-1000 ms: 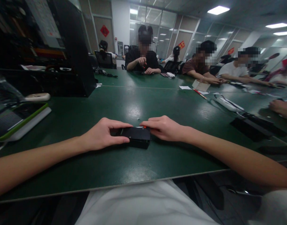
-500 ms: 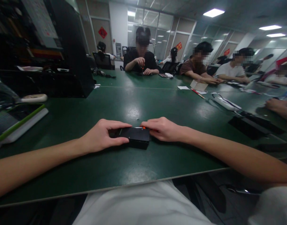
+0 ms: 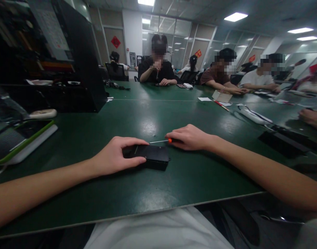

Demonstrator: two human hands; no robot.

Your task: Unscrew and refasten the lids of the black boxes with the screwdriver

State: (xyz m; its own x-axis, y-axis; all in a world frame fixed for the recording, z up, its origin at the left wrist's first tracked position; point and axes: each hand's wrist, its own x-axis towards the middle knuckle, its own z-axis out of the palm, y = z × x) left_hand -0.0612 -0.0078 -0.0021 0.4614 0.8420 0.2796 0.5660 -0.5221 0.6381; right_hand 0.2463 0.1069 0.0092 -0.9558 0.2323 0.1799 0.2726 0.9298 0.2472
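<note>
A flat black rectangular box [image 3: 156, 154] lies on the green tabletop in front of me. My left hand [image 3: 119, 154] grips its left end, thumb along the near side and fingers along the far side. In my right hand [image 3: 187, 137] is a screwdriver [image 3: 159, 141] with an orange collar and a thin metal shaft. The shaft points left over the box's far edge, its tip close to my left fingertips. Whether the tip touches the box I cannot tell. My right fingers cover most of the handle.
On the left stand a black shelf unit [image 3: 82, 69] and a green-edged white tray [image 3: 48, 129]. A white power strip [image 3: 255, 114] and black flat pieces [image 3: 284, 141] lie to the right. Across the table, a person in black [image 3: 158, 69] and other people sit working.
My right hand has moved right and slightly away from the box, so more of the screwdriver's shaft shows. My left hand keeps its hold on the box.
</note>
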